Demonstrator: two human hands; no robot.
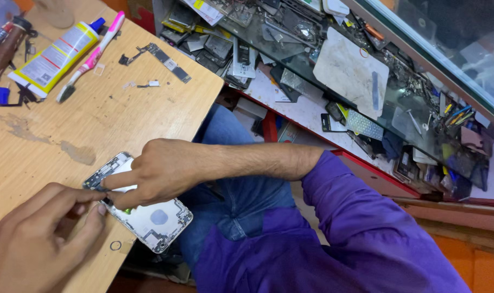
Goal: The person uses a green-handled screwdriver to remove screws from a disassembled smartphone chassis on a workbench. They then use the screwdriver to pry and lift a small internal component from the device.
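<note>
Right hand (160, 172) lies across the phone housing (149, 217), forefinger and thumb drawn together at the housing's left edge; whether they pinch a part cannot be told, the spot being too small and shadowed. Left hand (38, 239), entering from seven o'clock and cut off by the frame, has thumb and fingers closed on a thin dark tool whose tip meets the same spot; the tool's kind is not clear. The housing, silver and opened, rests at the near edge of the wooden table (95, 119), its upper part covered by the right hand. A small ring (115, 245) lies on the wood at seven o'clock from the housing. At eleven o'clock, well apart, lie a glue tube (54, 54), a pink toothbrush (92, 54) and a narrow circuit board (168, 62). At two o'clock a cluttered glass counter (366, 81) holds parts too jumbled to identify.
</note>
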